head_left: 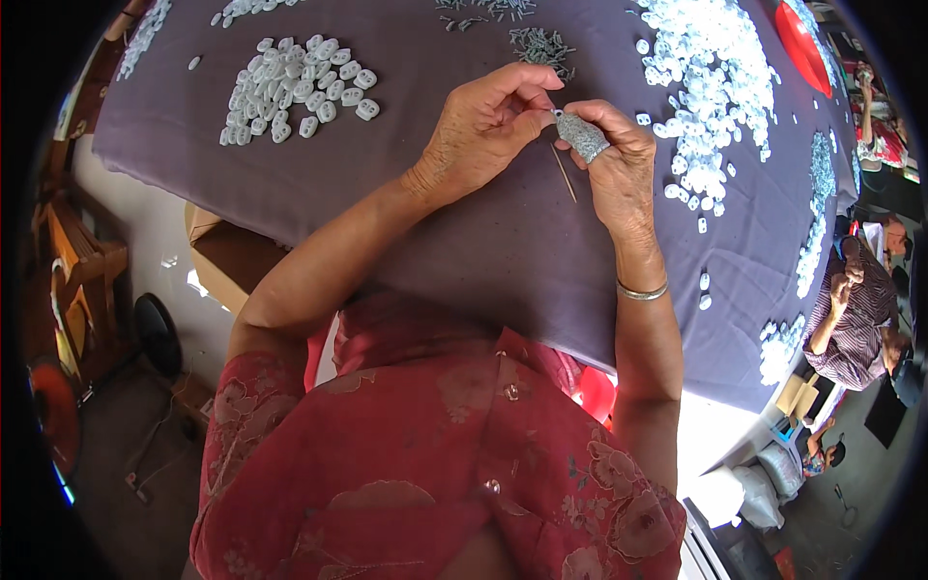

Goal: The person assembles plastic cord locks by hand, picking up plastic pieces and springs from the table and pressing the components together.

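Observation:
My left hand (pixel 488 126) and my right hand (pixel 622 164) meet above the dark cloth, thumbs and fingers closed in pinches. A grey speckled cover (pixel 582 137) appears to sit over my right thumb. A tiny white piece (pixel 556 113) shows between the fingertips at that thumb's tip, mostly hidden. What my left fingertips grip cannot be made out. Just below the hands, a thin wooden stick (pixel 565 176) slants downward; whether it is held or lies on the cloth is unclear. Behind them is a heap of small grey pins (pixel 541 48).
The table wears a dark purple-grey cloth (pixel 435 227). White oval pieces with holes (pixel 295 85) lie piled at left, and a larger white heap (pixel 706 87) spreads at right. A red bowl (pixel 804 48) stands far right. A cardboard box (pixel 227 256) is below the table's left edge. Other people sit at right.

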Demonstrator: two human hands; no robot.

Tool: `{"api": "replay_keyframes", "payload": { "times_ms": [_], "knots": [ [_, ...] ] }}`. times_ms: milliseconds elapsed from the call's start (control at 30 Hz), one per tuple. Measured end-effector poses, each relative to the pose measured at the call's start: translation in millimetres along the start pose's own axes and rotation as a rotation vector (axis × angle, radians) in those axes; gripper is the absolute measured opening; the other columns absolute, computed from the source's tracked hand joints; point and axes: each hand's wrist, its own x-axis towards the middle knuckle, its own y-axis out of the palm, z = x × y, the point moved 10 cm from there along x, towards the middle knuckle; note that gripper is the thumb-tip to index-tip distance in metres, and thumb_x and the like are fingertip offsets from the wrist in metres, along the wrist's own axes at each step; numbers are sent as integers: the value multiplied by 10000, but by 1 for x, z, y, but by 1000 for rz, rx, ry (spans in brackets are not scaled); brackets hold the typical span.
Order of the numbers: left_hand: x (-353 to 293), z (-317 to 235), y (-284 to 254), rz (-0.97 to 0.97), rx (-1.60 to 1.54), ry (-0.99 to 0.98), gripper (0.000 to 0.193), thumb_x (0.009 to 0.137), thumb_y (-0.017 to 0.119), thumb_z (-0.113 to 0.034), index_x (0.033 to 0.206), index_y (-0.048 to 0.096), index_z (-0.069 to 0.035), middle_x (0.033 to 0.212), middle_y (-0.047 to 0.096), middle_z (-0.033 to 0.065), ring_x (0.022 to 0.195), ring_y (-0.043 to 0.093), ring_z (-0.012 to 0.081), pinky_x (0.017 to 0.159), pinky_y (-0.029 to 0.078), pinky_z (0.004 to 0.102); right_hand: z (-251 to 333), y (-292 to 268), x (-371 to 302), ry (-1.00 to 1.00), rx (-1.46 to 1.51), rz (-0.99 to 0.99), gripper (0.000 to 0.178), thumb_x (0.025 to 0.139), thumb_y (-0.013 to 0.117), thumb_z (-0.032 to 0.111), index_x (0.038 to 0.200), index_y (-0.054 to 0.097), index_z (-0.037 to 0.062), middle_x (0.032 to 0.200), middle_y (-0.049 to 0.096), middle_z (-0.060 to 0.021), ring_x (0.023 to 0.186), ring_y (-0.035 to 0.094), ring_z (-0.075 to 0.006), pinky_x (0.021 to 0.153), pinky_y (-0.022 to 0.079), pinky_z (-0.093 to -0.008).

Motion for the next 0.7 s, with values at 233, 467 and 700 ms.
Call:
{"api": "replay_keyframes", "payload": {
  "times_ms": [233, 467, 700],
  "knots": [
    [4, -9, 1, -10, -151, 78, 267, 877, 569, 8, 1135, 565, -60, 836, 579, 1, 739, 539, 53, 674, 461, 195, -12, 1, 1, 114, 140, 56, 163, 902, 565, 135, 958, 644, 5, 726, 613, -43, 537, 450, -49, 476, 355, -198],
    [0, -13, 9, 118, -120, 72, 284, 882, 559, 20, 1162, 562, -29, 942, 567, 43, 855, 572, 107, 801, 489, 252, -27, 24, -11, 403, 610, 229, 243, 912, 577, 248, 1041, 614, 45, 820, 593, -51, 531, 377, -69, 442, 326, -213],
    [2, -18, 12, 154, -25, 145, 215, 882, 570, -4, 1095, 601, -7, 974, 569, 68, 835, 589, 125, 765, 491, 243, -35, 30, -17, 449, 954, 294, 272, 857, 645, 205, 1076, 610, 47, 813, 587, -47, 567, 419, -70, 485, 345, -224]
  ]
}}
